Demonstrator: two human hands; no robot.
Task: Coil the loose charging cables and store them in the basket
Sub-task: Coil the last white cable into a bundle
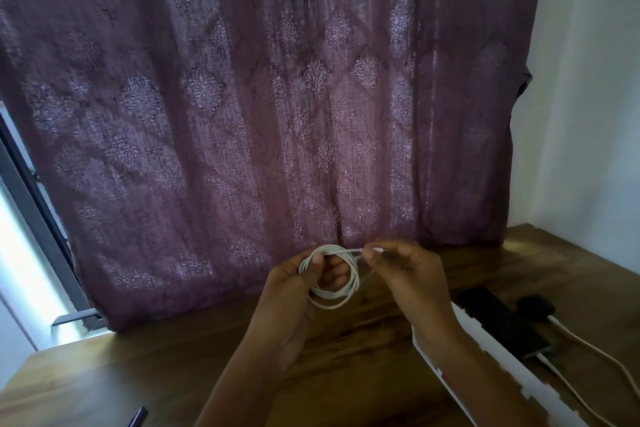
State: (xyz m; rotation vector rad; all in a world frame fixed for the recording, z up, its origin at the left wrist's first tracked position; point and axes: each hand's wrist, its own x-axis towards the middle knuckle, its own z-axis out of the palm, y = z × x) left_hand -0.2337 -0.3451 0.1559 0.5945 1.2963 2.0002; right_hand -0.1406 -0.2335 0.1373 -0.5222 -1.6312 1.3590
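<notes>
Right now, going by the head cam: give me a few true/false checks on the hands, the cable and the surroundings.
1. The left hand holds the coiled white charging cable. True.
2. The right hand is empty. False: its grip pinches the cable's free end.
3. The coil lies flat on the brown wooden table. False: it is held up above the table, between both hands.
4. A purple patterned curtain hangs behind the table. True.
</notes>
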